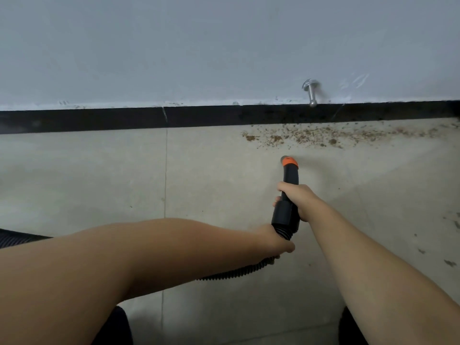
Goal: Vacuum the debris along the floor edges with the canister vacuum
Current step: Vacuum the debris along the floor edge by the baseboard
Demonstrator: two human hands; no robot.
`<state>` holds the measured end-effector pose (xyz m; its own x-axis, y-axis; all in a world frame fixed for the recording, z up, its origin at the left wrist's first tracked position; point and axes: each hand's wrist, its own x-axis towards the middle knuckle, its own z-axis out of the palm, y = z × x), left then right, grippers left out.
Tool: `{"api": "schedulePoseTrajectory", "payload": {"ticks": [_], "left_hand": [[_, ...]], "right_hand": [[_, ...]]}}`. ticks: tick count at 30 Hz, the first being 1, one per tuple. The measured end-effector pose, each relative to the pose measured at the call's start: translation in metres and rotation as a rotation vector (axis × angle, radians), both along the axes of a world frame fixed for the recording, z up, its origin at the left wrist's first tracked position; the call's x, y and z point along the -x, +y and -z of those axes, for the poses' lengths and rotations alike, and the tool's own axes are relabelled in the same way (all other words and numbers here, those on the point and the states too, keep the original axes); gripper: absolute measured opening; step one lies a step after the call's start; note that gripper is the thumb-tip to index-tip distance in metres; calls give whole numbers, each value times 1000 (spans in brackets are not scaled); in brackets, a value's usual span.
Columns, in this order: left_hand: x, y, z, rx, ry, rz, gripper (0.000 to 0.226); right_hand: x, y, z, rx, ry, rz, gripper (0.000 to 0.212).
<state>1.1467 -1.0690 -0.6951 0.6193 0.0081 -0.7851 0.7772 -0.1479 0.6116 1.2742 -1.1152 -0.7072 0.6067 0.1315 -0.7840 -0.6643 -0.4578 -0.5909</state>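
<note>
A black vacuum nozzle (290, 174) with an orange tip points at the wall, its tip just short of the debris. My right hand (298, 199) grips the nozzle's handle from the right. Just behind it, my left hand (275, 241) holds the ribbed black hose (239, 271) where it joins the black cuff. Brown crumbly debris (323, 136) lies in a band on the pale floor along the black baseboard (199, 117), right of centre. The canister itself is out of view.
A metal door stop (311, 92) sticks out of the grey wall just above the baseboard, over the debris. A few specks (449, 262) lie on the tiles at the right edge. More hose (15, 239) shows at the far left.
</note>
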Motion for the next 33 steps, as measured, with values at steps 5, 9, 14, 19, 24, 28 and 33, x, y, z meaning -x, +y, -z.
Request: {"api": "schedulePoseTrajectory", "payload": {"ticks": [5, 9, 14, 19, 24, 28, 33], "left_hand": [[-30, -27, 0, -46, -16, -64, 17], [-44, -40, 5, -44, -3, -151, 15], [-35, -54, 13, -65, 44, -288, 17], [-20, -63, 14, -130, 41, -370, 14], [-32, -64, 2, -205, 52, -329, 14], [-45, -71, -7, -243, 56, -218, 12], [-66, -87, -1, -256, 47, -111, 14]], "right_hand": [[-33, -18, 3, -6, -8, 12, 16], [-47, -18, 1, 14, -25, -102, 16], [-38, -6, 5, 29, -46, -292, 15], [-23, 0, 12, -25, -34, -418, 15], [-38, -9, 13, -99, 34, -329, 17], [-52, -30, 9, -99, 46, -217, 14], [-74, -63, 11, -55, 23, -92, 22]]}}
